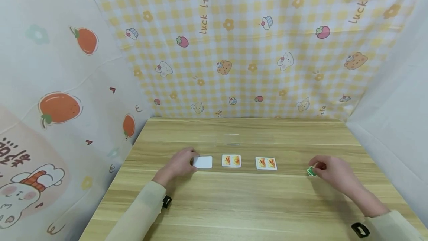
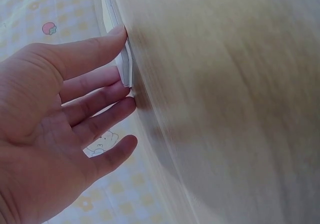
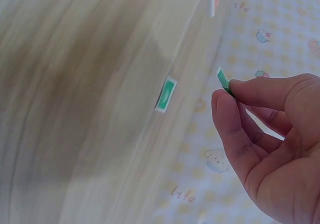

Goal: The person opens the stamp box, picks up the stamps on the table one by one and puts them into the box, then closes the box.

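Note:
My left hand (image 1: 180,163) is at the left end of a small stack of blank white cards (image 1: 204,162). In the left wrist view its thumb and fingers hold the stack (image 2: 126,64) by opposite edges, with the little finger apart. On the right, my right hand (image 1: 334,174) pinches a small green card with a pale edge (image 3: 223,78) between thumb and forefinger, above the table. Below it, another green card with a white border (image 3: 166,95) lies flat on the wood. The two green pieces (image 1: 311,171) overlap in the head view.
Between the hands lie two small piles of white-bordered cards with orange pictures, one nearer the left (image 1: 231,160) and one nearer the right (image 1: 266,163). Behind them a faint see-through object (image 1: 232,144) shows on the wooden table (image 1: 240,203). Printed cloth (image 1: 234,47) hangs around it.

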Motion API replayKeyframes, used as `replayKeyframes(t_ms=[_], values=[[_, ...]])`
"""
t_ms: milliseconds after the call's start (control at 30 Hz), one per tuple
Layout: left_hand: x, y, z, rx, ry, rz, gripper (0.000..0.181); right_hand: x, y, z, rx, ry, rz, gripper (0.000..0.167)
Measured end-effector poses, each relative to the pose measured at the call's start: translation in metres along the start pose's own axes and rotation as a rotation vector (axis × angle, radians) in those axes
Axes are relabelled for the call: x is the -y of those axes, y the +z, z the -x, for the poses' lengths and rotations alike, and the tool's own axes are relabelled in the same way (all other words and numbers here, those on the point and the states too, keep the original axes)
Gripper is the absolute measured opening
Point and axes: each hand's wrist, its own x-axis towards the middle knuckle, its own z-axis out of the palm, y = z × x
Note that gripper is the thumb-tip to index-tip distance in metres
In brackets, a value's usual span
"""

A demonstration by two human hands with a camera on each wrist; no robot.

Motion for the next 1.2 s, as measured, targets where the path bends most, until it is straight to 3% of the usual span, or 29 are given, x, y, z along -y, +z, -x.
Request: replayKeyframes(t_ms=[500, 833, 1200], values=[[0.001, 0.001, -0.002, -0.001, 0.008, -0.021, 0.044, 0.046, 0.002, -0.03, -0.036, -0.02, -0.031, 0.01], [0.0, 0.001, -0.003, 0.003, 0.016, -0.047, 0.043, 0.082, 0.023, -0.056, -0.014, -0.048, -0.162, 0.015], [0.001, 0.001, -0.003, -0.001, 0.01, -0.053, 0.042, 0.127, 0.049, -0.08, -0.007, -0.096, -0.303, 0.008]])
